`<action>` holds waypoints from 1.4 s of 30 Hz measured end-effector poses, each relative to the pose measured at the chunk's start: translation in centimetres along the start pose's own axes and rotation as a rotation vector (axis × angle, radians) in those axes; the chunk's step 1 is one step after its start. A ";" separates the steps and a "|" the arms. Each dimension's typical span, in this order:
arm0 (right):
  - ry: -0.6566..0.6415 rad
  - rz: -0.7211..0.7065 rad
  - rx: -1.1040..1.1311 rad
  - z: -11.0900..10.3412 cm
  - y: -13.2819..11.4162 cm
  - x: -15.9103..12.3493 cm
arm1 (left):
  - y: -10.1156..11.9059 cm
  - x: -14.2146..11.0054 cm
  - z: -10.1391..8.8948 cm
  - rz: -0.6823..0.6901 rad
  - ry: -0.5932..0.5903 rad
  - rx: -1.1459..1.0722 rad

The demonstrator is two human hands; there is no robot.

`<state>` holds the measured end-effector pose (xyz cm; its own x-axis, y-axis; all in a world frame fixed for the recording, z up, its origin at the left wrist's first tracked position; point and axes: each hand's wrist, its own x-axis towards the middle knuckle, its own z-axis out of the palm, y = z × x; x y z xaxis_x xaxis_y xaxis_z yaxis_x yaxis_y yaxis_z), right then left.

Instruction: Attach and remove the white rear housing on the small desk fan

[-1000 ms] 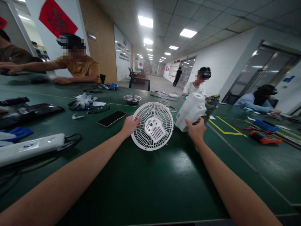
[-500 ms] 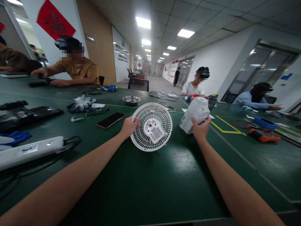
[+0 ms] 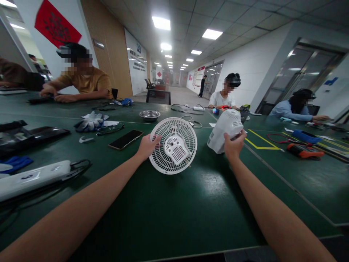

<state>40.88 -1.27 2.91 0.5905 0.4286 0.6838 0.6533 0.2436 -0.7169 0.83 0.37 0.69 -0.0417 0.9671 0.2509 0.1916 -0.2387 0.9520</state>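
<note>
My left hand point(image 3: 146, 147) grips the left rim of a round white fan grille point(image 3: 173, 169), thumb on the near side. The grille is tilted toward me, and a vented motor plate point(image 3: 177, 150) shows at its centre. About a hand's length to the right, my right hand point(image 3: 234, 145) is wrapped round a white plastic fan housing point(image 3: 225, 129) with slots near its top. The housing leans slightly to the right, apart from the grille. My right fingers are partly hidden behind it.
Left on the green table point(image 3: 163, 211) lie a phone point(image 3: 125, 139), gloves point(image 3: 91, 122) and a white power strip point(image 3: 35, 178). A metal bowl point(image 3: 149, 115) stands behind the grille. At right is an orange multimeter point(image 3: 305, 151). Several people sit around the table.
Both hands keep hold of the grille and the housing, nearly still. The whole view has shifted slightly, so things appear a little further left and up. A person's hands at the left have drawn together.
</note>
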 end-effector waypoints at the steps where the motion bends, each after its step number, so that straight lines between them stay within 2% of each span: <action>1: -0.003 0.000 -0.006 0.0 0.1 0.1 | 0.0 0.0 0.0 -0.006 0.000 0.001; 5: -0.011 0.007 -0.037 0.1 0.0 0.4 | 0.0 0.0 0.0 0.011 -0.004 -0.006; 9: -0.045 -0.005 0.033 0.2 -0.2 0.4 | 0.1 0.0 0.0 0.008 -0.002 0.006; 13: 0.033 -0.116 -0.051 -0.3 -1.0 0.2 | 0.1 -0.1 -0.1 0.006 -0.006 0.003; 16: 0.088 -0.231 -0.105 -0.8 -2.8 -0.3 | -0.1 0.0 -0.1 0.032 -0.004 0.007; 18: 0.028 -0.265 -0.042 -0.8 -4.4 -1.1 | -0.3 0.1 -0.1 0.045 -0.006 0.008; 22: -0.284 -0.226 -0.048 0.2 -7.0 -4.2 | -0.8 0.5 0.0 0.037 0.018 -0.001; 24: -0.451 -0.222 -0.078 1.0 -7.3 -5.9 | -0.9 0.5 0.0 0.031 0.017 -0.011; 26: -0.562 -0.195 -0.140 1.8 -6.8 -7.1 | -0.8 0.4 0.0 0.022 0.005 -0.027; 33: -0.684 -0.121 -0.422 2.7 -3.9 -7.1 | -0.2 0.1 0.0 0.016 -0.002 0.002; 37: -0.733 -0.110 -0.560 2.6 -4.1 -7.3 | 0.0 -0.1 -0.1 0.028 -0.005 0.011; 42: -0.745 -0.081 -0.545 2.4 -4.9 -7.5 | 0.5 -0.5 -0.2 0.027 -0.037 0.006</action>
<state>32.11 -3.64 0.94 0.1995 0.9229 0.3294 0.9233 -0.0644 -0.3786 0.77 -0.23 1.06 -0.0006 0.9629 0.2700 0.1983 -0.2645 0.9438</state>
